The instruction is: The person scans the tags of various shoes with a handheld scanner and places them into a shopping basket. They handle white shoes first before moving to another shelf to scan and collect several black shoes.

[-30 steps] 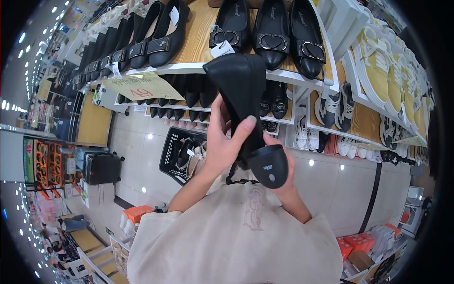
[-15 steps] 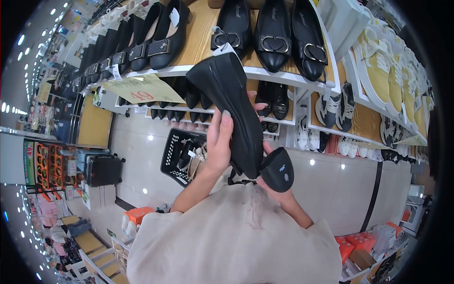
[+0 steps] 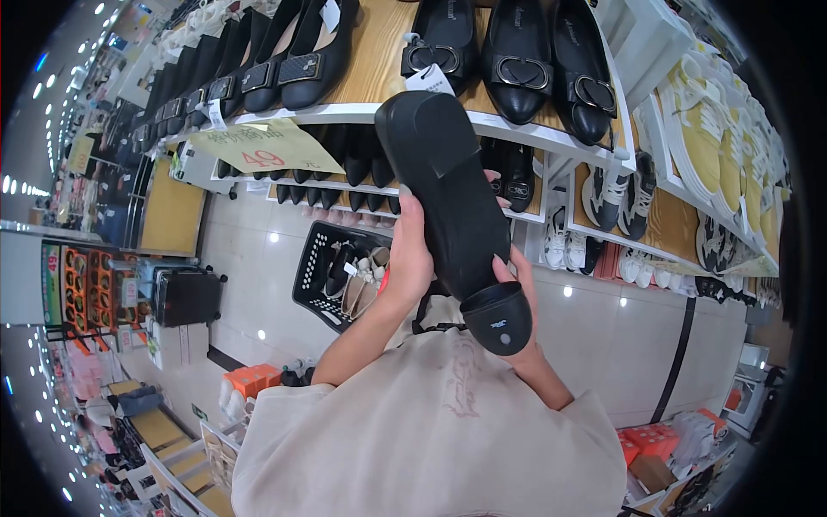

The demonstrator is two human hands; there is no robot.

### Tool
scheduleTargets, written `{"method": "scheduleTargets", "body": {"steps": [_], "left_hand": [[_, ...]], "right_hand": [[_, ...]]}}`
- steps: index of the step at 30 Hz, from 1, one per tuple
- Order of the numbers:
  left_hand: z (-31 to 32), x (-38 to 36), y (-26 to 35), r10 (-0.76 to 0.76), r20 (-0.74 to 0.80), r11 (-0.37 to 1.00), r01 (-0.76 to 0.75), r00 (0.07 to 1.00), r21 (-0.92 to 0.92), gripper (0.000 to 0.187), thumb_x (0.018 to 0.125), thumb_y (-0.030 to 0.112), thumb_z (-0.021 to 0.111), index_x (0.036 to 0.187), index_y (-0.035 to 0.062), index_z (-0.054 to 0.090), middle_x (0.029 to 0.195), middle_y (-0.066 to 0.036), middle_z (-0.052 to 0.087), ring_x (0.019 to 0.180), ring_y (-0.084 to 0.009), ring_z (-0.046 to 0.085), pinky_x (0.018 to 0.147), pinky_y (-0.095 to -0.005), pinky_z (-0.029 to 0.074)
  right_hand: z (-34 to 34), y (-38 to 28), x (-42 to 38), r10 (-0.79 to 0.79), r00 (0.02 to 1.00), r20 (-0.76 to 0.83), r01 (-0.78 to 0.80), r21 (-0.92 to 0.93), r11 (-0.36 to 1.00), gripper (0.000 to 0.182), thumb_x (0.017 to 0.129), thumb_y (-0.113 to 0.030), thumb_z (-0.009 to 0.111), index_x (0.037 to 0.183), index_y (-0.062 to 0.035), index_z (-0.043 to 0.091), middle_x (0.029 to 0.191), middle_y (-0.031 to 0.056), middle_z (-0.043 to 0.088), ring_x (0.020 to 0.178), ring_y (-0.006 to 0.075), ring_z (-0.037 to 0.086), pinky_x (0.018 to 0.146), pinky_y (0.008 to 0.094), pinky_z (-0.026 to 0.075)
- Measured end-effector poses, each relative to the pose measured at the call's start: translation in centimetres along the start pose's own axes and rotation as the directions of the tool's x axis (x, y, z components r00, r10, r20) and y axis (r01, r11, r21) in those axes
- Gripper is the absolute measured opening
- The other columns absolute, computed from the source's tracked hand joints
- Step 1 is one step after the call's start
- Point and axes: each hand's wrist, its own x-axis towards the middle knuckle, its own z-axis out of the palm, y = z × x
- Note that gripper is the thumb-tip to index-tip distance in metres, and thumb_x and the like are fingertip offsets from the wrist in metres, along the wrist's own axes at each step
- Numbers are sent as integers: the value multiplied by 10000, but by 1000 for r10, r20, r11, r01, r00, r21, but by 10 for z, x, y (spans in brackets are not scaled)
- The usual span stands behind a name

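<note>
A black shoe [image 3: 444, 185] is held up in front of me, its sole turned toward the camera and the heel end at the top. My left hand [image 3: 413, 250] grips its left side, thumb along the edge. At the lower right, my right hand [image 3: 522, 289] holds the toe end, its thumb pressing by the rim of a rounded black cap [image 3: 498, 319] with small pale print. That cap sits over the toe end of the sole. A white tag [image 3: 429, 80] shows just behind the heel. Most of the fingers are hidden behind the shoe.
Black buckled flats [image 3: 519, 65] and heeled shoes [image 3: 314, 69] line the shelf ahead, above a yellow price sign [image 3: 267, 146]. A black basket [image 3: 301, 289] with shoes in it stands on the floor to the left. Yellow sneakers [image 3: 698, 129] fill the right rack.
The shoe has been rolled from its side so its sole now faces me, and it sits slightly further right. My right thumb has come up over the toe end.
</note>
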Motion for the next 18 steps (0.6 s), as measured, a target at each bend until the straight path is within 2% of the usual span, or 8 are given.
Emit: {"method": "scheduleTargets", "body": {"steps": [1, 3, 7, 10, 13, 15, 16, 18], "left_hand": [[-1, 0, 1, 0, -5, 1000, 0, 1000, -2, 868, 1001, 694, 150, 1499, 4, 324, 1422, -218, 492, 1189, -325, 593, 982, -441, 524], [-3, 0, 1, -50, -44, 998, 48, 998, -29, 869, 999, 698, 131, 1474, 9, 367, 1353, -209, 544, 1124, -316, 625, 904, -443, 571], [-5, -2, 2, -78, -117, 993, 67, 990, -100, 866, 1004, 690, 123, 1436, -2, 413, 1315, -203, 574, 1073, -312, 649, 868, -431, 589], [-6, -4, 4, -123, -135, 981, 99, 983, -169, 867, 1005, 691, 131, 1413, -12, 433, 1290, -200, 590, 1034, -303, 664, 852, -416, 597], [-6, -6, 1, -141, -129, 971, 112, 982, -212, 869, 1005, 691, 133, 1400, -21, 438, 1285, -197, 593, 1017, -296, 670, 855, -410, 596], [-7, -9, -2, -195, -109, 952, 161, 975, -261, 866, 1008, 687, 128, 1390, -21, 451, 1275, -198, 598, 1031, -295, 668, 863, -410, 595], [-4, -9, -3, -196, -109, 951, 161, 975, -263, 866, 1008, 687, 128, 1390, -21, 451, 1275, -198, 598, 1031, -295, 668, 863, -410, 595], [6, -8, -3, -150, -157, 964, 109, 976, -244, 858, 1011, 680, 126, 1386, -17, 458, 1279, -203, 597, 1047, -293, 665, 864, -404, 591]], "right_hand": [[1, -1, -1, 1, 1000, 5, -1, 1, 1000, 654, 786, -69, 809, 1389, -26, 558, 1450, 251, 418, 1129, 298, 612, 891, 357, 531], [5, -3, -3, -2, 1000, 7, 1, 58, 998, 595, 808, -27, 780, 1367, -29, 579, 1441, 266, 412, 1058, 273, 635, 846, 346, 540], [5, -2, -9, 15, 1000, 20, -17, 101, 995, 559, 825, -2, 759, 1356, -35, 589, 1435, 263, 413, 1019, 248, 647, 837, 338, 539], [2, 0, -13, 86, 993, 76, -93, 107, 990, 541, 843, -7, 749, 1358, -34, 586, 1444, 248, 415, 1026, 254, 638, 830, 325, 543], [6, 13, -24, 136, 987, 80, -149, 183, 972, 627, 832, -9, 757, 1415, -42, 530, 1466, 211, 418, 1088, 255, 607, 894, 316, 518], [8, 26, -47, 398, 905, 149, -424, 372, 826, 771, 838, -22, 758, 1511, -24, 382, 1493, 166, 414, 1201, 239, 553, 992, 316, 464], [8, 25, -48, 400, 904, 150, -426, 370, 826, 771, 838, -22, 758, 1511, -24, 382, 1493, 166, 414, 1201, 239, 553, 992, 316, 464], [5, 5, -27, 273, 959, 72, -282, 282, 917, 906, 842, -55, 767, 1564, 7, 223, 1498, 148, 419, 1278, 205, 500, 1064, 327, 402]]}}
